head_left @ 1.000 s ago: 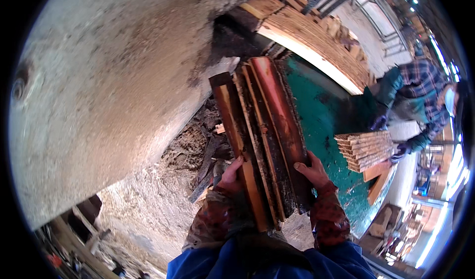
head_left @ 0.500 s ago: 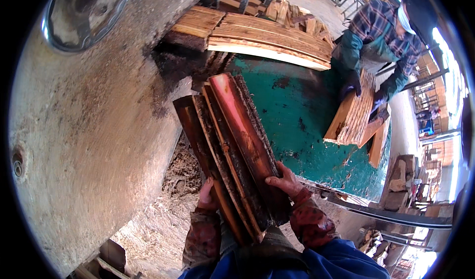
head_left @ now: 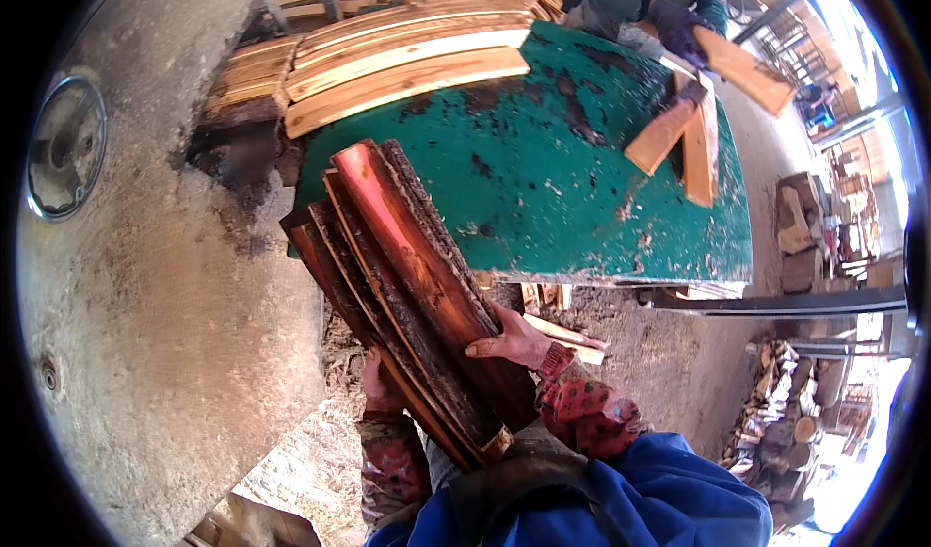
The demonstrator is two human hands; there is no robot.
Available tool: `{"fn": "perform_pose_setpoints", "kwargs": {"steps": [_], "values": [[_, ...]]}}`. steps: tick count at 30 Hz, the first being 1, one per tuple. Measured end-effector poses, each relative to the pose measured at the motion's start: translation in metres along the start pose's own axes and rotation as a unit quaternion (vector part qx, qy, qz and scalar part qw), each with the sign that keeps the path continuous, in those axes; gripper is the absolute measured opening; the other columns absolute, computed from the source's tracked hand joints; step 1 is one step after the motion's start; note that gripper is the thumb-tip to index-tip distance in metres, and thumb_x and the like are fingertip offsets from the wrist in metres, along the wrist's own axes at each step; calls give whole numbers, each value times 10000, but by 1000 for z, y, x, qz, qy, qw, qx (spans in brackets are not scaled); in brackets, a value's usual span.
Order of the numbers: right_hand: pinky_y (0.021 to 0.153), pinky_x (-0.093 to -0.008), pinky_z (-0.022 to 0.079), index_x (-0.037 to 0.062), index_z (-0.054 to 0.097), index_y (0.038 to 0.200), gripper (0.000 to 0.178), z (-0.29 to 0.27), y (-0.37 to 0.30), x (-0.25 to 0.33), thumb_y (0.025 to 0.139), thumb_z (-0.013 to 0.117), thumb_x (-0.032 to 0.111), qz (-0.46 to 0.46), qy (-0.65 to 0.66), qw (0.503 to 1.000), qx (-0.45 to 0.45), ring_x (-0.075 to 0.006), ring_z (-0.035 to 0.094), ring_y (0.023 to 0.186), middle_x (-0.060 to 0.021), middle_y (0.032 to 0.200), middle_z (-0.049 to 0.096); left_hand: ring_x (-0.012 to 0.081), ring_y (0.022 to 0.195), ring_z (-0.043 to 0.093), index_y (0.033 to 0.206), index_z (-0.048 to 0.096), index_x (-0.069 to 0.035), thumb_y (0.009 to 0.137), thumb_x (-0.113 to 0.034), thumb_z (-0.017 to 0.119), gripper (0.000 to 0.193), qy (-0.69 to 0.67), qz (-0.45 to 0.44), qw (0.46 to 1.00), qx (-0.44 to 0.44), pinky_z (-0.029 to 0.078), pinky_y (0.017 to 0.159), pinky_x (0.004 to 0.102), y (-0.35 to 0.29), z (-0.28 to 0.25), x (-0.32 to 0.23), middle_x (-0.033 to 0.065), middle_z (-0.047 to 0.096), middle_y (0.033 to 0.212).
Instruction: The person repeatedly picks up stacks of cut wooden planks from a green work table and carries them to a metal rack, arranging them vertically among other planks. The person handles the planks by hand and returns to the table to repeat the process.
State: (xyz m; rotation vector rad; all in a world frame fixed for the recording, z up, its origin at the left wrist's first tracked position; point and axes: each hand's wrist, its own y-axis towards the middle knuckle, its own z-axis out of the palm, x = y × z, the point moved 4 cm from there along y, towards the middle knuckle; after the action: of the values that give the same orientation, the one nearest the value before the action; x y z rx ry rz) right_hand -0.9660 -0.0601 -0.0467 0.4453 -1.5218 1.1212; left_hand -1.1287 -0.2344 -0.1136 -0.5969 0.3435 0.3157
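A bundle of bark-edged wood slabs [head_left: 427, 275] lies slantwise across my front, its lower end close to my waist. Several reddish-brown pieces make it up, rough dark bark showing along their edges. My right hand [head_left: 517, 340] is closed on the bundle's right side, thumb over the top slab. On the opposite side my left hand [head_left: 380, 384] grips the lower edge, its fingers partly hidden by the wood. The upper end reaches over the near left edge of the green table [head_left: 417, 144].
Sawn boards [head_left: 407, 80] lie along the table's far left. Across it, a co-worker's gloved hand [head_left: 684, 38] holds a board [head_left: 742, 70] near other short boards [head_left: 700, 149]. A large tan machine panel [head_left: 184, 324] stands at left. Firewood [head_left: 776, 402] is stacked at right.
My view has shifted, and the bundle stays in both my hands. Another board now lies in front of the far stack. The co-worker has swung a board out to the right.
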Motion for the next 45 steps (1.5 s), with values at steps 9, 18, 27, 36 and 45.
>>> {"fn": "perform_pose_setpoints", "kwargs": {"steps": [9,18,27,36,45], "values": [[990,-381,422,-119,368,1336,1075,-23,-47,-4,645,800,583,-16,-108,989,-103,-336,552,1165,-281,1209,574,303,1253,438,1455,321,-112,837,-615,470,811,19,-39,994,100,355,1054,456,-17,89,27,135,396,1439],[939,-372,454,-37,363,1360,931,-34,-102,66,704,831,428,-166,-25,974,-152,-245,582,1094,-212,1174,606,306,1299,400,1455,281,-109,843,-548,485,780,-60,-89,990,89,335,1077,472,8,103,42,124,309,1488],[953,-376,454,-52,256,1423,1007,-17,-155,63,696,822,355,-92,-59,944,-312,-308,583,1141,-258,1192,592,304,1274,427,1439,309,-100,857,-551,484,757,71,-210,962,160,357,1063,470,54,145,64,127,349,1459],[974,-373,442,-43,273,1419,957,-6,-183,62,712,808,317,-80,-37,900,-427,-302,568,1156,-252,1219,575,302,1249,453,1423,337,-91,871,-553,483,735,158,-294,916,225,379,1050,469,77,192,91,131,388,1430],[1016,-358,406,-1,298,1429,937,-37,-245,25,711,790,345,-128,29,860,-493,-271,533,1200,-202,1274,554,300,1224,480,1407,365,-81,885,-556,482,715,247,-392,839,285,401,1036,467,47,250,190,135,427,1401]]}}
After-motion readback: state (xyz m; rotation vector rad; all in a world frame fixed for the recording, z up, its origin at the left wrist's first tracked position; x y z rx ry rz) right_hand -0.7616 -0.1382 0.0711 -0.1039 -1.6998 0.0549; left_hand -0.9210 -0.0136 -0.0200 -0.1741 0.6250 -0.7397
